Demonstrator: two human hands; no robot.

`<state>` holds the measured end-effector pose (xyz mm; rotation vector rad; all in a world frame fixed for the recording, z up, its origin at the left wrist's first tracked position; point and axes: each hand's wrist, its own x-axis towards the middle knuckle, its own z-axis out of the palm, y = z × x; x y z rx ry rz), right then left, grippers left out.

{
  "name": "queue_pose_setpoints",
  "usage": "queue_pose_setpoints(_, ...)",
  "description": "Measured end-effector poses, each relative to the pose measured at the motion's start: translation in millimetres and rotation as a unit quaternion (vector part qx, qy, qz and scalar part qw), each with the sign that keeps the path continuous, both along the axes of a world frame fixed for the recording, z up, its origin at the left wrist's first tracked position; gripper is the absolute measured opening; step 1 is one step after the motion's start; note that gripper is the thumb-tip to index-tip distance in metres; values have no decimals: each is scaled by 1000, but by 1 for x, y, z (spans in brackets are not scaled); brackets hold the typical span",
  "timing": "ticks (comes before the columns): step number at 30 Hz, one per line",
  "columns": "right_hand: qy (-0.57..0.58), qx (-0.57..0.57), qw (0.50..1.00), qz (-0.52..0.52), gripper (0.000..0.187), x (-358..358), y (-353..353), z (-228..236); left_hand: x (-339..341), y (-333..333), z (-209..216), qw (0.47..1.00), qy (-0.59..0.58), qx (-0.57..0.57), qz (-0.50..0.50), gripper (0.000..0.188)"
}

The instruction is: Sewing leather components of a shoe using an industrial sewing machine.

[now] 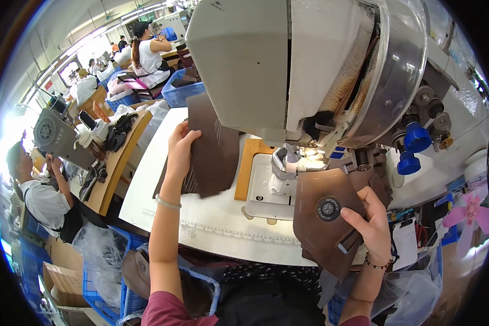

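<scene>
My left hand [180,142] is closed on the edge of a dark brown leather-like panel [214,152], raised over the left of the white sewing table, with thumb in front. My right hand [370,223] pinches a lighter brown panel [320,193] bearing a round dark badge [328,208]; the thumb lies beside the badge. This panel hangs tilted at the table's front edge, its lower part over my lap. Between the two hands stands the sewing machine head [244,65], its lit needle area [301,161] above a metal plate. The fingers behind both panels are hidden.
A printed ruler [239,234] runs along the table's front. More brown pieces [372,182] lie right of the needle. Blue thread-tension knobs [417,137] stick out at right, above a pink fan [469,216]. Blue crates [106,277] stand lower left; co-workers sit at other machines.
</scene>
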<state>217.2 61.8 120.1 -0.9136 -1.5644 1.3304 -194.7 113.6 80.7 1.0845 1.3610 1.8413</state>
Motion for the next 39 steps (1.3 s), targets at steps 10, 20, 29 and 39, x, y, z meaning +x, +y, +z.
queue_pose_setpoints(10, 43, 13, 999, -20, 17, -25, 15, -27, 100, -108, 11, 920, -311, -30, -239, 41)
queue_pose_setpoints(20, 34, 45, 998, -40, 18, -31, 14, -47, 193, -134, -29, 914, -297, -68, -269, 32)
queue_pose_setpoints(29, 94, -7, 995, -12, 15, -32, 12, -44, 202, -109, -34, 990, 87, 86, 71, 77)
queue_pose_setpoints(39, 112, -35, 993, -5, 15, -31, 12, -41, 162, -93, -6, 851, 504, 118, -89, 51)
